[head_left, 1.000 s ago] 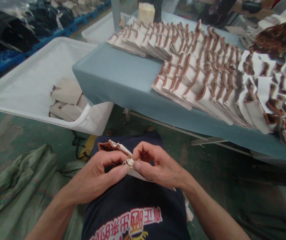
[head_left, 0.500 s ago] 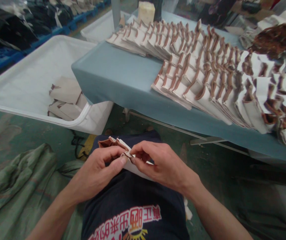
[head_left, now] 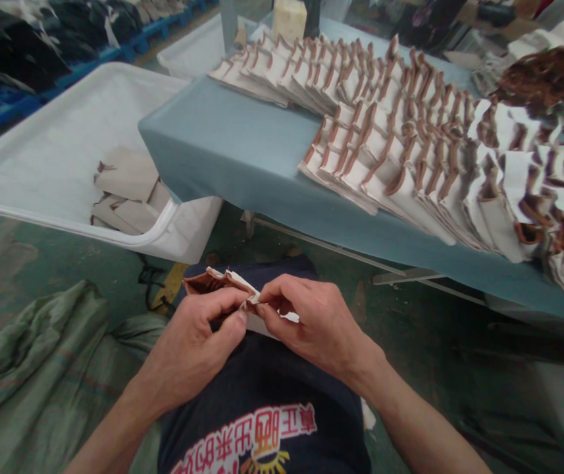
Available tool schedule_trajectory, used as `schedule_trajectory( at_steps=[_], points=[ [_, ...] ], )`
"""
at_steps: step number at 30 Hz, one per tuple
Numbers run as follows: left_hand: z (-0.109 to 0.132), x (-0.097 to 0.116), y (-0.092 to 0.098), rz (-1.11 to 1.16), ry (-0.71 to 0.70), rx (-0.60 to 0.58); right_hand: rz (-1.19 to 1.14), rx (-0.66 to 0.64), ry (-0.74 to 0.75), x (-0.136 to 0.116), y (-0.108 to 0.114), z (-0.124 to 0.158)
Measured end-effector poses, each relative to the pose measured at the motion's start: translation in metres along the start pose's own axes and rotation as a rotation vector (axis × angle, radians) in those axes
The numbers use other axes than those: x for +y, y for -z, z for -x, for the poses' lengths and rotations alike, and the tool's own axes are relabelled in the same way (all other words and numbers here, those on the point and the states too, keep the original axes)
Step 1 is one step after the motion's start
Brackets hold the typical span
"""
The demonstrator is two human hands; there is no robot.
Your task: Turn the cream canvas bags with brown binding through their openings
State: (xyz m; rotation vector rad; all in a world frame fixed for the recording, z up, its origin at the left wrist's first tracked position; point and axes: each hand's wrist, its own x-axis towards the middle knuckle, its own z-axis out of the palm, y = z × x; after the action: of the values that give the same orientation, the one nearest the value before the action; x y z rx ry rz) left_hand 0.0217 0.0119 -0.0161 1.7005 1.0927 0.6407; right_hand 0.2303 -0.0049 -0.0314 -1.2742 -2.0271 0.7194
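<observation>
Left hand (head_left: 203, 345) and right hand (head_left: 311, 322) are both pinching the cream-and-brown piece (head_left: 262, 326), fingertips nearly meeting. Its brown-lined end pokes out past the left fingers, pale side showing just under the grip, above the dark clothing (head_left: 262, 378).

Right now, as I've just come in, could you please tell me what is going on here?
Someone's left hand and right hand both pinch a cream-and-brown piece above a dark printed garment. Similar pieces sit in rows on the blue-covered table ahead, and pale pieces lie in the white bin to the left.
</observation>
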Motion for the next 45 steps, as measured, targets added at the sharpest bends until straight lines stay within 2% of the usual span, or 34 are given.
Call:
schedule_trajectory(
  at_steps=[5,8,14,19,22,29,32,35,39,42,45],
  points=[
    [0.001,-0.005,0.005,0.074,0.044,-0.087,-0.161,-0.027,-0.086,0.000,0.001,-0.001],
    [0.001,-0.009,0.006,0.069,0.052,-0.089,-0.203,-0.039,-0.095,0.002,0.000,-0.002],
    [-0.001,-0.014,0.003,0.031,0.018,-0.070,-0.275,-0.075,-0.211,0.007,-0.004,-0.003],
    [-0.001,-0.010,-0.009,0.079,0.012,0.105,-0.079,0.037,-0.203,-0.005,-0.013,0.003],
    [0.000,-0.011,-0.018,0.072,0.035,0.169,-0.014,0.059,-0.238,-0.011,-0.022,0.006],
    [0.004,-0.021,-0.025,0.080,0.100,0.275,0.095,0.086,-0.268,-0.007,-0.041,0.014],
    [0.000,-0.028,-0.031,0.188,0.159,0.394,0.127,0.105,-0.271,-0.004,-0.048,0.015],
    [-0.008,-0.041,-0.043,0.355,0.232,0.488,0.131,0.177,-0.234,-0.001,-0.059,0.012],
    [-0.012,-0.055,-0.061,0.501,0.265,0.490,0.061,0.330,-0.067,0.004,-0.073,0.008],
    [-0.006,-0.053,-0.063,0.535,0.241,0.431,-0.083,0.390,0.057,0.009,-0.073,0.011],
    [0.002,-0.043,-0.052,0.534,0.189,0.292,-0.175,0.389,0.089,0.013,-0.064,0.017]
  ],
)
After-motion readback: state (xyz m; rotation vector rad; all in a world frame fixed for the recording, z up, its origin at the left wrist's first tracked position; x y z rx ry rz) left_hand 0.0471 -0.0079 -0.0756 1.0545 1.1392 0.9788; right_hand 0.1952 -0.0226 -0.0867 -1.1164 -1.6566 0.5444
